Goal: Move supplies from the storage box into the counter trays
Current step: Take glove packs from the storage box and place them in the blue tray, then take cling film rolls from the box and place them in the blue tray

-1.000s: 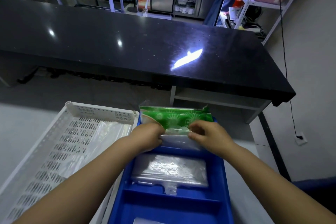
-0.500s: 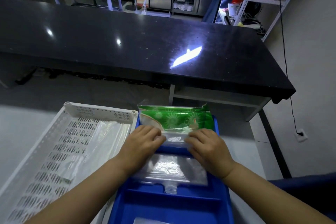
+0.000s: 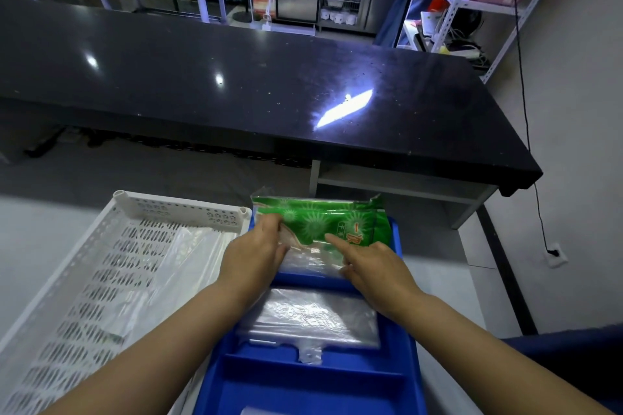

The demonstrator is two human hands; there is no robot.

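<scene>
Pressing my left hand (image 3: 256,256) flat and pointing my right hand (image 3: 374,266) loosely, gripping nothing, I've now seated the green packet (image 3: 323,222) upright at the blue tray (image 3: 401,377)'s far edge.

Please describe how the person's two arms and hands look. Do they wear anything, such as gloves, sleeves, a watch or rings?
Both forearms are bare up to the picture's lower edge: no sleeve shows in view. The left hand and the right hand wear no gloves. No watch, bracelet or band shows on either wrist, and I see no rings on the visible fingers. The nails look short, though motion blur hides fine detail.
</scene>
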